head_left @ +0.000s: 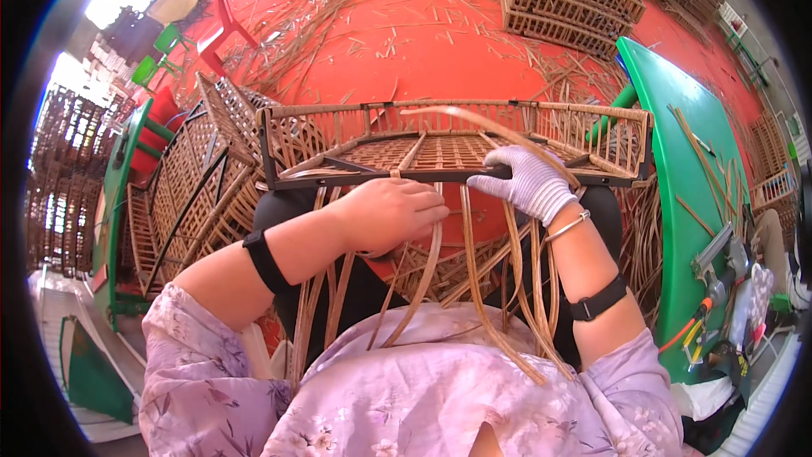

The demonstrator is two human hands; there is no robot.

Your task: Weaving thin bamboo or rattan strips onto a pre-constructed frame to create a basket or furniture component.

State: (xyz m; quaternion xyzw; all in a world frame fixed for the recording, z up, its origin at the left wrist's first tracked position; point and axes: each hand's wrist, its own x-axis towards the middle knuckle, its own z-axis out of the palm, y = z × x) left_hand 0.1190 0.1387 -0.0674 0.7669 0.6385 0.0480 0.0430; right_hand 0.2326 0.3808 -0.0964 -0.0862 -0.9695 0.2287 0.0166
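Observation:
A shallow rattan basket (440,152) with a dark frame bar rests across my lap, its near side facing me. My bare left hand (393,210) is at the bar's middle, fingers curled and closed on a hanging rattan strip (436,241). My right hand (531,182), in a striped pale glove, grips the near bar, thumb in front and fingers over the top. A thick loose strip (474,120) arcs over the basket and passes behind the right hand. Several long strips (474,275) hang from the near edge toward my lap.
A green table (689,144) with strips and tools stands close on the right. Woven baskets (194,186) lean at the left beside another green table (127,178). Stacked baskets (575,0) and a red chair (224,25) stand farther off. Scraps litter the red floor (406,51).

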